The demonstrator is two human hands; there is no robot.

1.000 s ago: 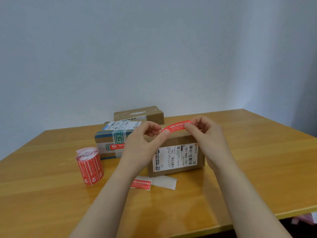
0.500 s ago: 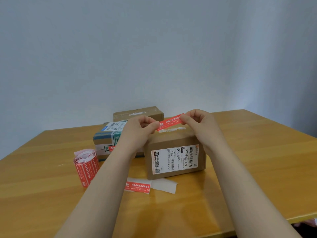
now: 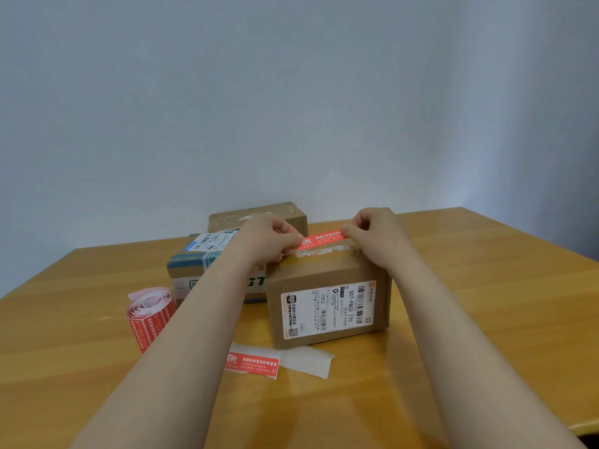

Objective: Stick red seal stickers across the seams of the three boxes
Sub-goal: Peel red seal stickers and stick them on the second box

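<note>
The person holds a long red seal sticker (image 3: 322, 238) stretched over the top of the nearest brown cardboard box with a white shipping label (image 3: 327, 286). The left hand (image 3: 265, 239) pinches one end and the right hand (image 3: 377, 234) the other, with the fingers curled. I cannot tell if the sticker touches the box. A box with green-and-white tape (image 3: 201, 264) and a plain brown box (image 3: 259, 215) stand behind. A roll of red stickers (image 3: 150, 315) and a white backing strip (image 3: 259, 362) lie on the wooden table (image 3: 486, 303).
</note>
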